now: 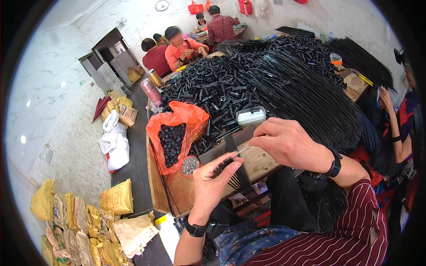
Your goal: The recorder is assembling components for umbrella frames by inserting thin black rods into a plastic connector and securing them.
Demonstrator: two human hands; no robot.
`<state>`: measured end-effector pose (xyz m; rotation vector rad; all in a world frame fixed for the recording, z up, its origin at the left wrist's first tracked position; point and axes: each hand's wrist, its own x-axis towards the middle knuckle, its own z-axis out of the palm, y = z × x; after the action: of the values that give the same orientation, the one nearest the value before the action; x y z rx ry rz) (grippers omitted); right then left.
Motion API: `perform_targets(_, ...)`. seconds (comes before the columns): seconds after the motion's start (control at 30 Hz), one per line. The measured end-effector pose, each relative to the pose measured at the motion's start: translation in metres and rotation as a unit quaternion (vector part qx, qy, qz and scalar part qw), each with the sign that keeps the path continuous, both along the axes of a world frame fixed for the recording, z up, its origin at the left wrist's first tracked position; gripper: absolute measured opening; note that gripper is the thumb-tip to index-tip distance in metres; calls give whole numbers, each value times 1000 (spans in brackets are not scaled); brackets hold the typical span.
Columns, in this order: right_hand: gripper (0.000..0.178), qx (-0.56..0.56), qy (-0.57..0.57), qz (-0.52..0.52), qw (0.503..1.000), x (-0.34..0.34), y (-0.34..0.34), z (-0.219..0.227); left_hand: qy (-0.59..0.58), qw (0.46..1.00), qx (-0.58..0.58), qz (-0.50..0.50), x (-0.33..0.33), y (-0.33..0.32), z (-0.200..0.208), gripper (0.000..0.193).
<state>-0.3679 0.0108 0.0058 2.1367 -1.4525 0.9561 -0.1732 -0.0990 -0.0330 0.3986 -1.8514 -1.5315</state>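
My left hand (207,184) is closed around the ends of a bundle of thin black rods (242,181), whose dark ridged tips show between thumb and fingers. The rods slant down over the table's near edge. My right hand (288,144), just to the right, pinches a thin pale stick (240,152) that points at the rod tips. A round tub of small silvery pieces (190,165) stands left of my left hand. Behind it an orange-red plastic bag (195,116) lies open, full of small black round parts (172,139). A clear box of white sticks (251,116) sits beyond my hands.
A heap of black tubular parts (213,84) and a pile of long black rods (306,97) cover the wooden table (155,188). A pink flask (151,92) stands at its left edge. Yellow sacks (117,197) line the floor. Several people sit around the table.
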Motion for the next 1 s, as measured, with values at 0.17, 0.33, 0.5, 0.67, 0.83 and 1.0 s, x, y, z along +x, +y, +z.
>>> perform_targets(0.17, 27, 0, 20, 1, 1000, -3, 1, 3, 8, 1000, -14, -18, -3, -2, -2, 26)
perform_targets(0.33, 29, 40, 42, -13, 998, -3, 8, 11, 1, 999, -28, -27, -4, -5, -4, 27)
perform_targets(0.5, 27, 30, 23, 14, 999, -3, 5, 11, -1, 998, -47, -28, -7, -6, -3, 26)
perform_targets(0.67, 25, 21, 9, 28, 999, -2, 2, 8, 10, 997, -57, -47, -8, -9, -9, 30)
perform_targets(0.83, 24, 18, -12, 49, 999, 4, 1, 10, -26, 995, -73, -55, -8, -11, -7, 28)
perform_targets(1.0, 29, 16, -20, 64, 998, 6, 0, 7, -22, 996, -67, -62, -7, -13, -13, 23)
